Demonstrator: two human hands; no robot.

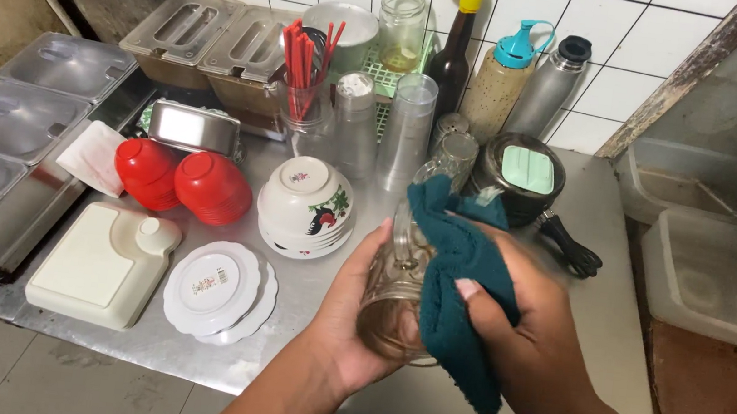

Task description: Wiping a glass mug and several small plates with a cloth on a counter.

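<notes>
a: head view, left hand (348,310)?
b: fingers wrapped round a clear glass jar (402,279), held tilted above the steel counter (582,257), just right of the stacked white bowls (307,205)

a: right hand (524,328)?
b: fingers closed on a teal cloth (456,289), pressed against the jar's side

a: left of the bowls?
b: two red bowls (181,180) upside down, white plates (218,290) below

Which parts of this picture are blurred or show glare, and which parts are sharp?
In the head view, the left hand, the right hand, the glass mug and the teal cloth look slightly soft, like motion blur; the red bowls and the stacked white bowls are sharper; pale glare lies on the steel table; the edges bend a little, like a wide lens.
</notes>
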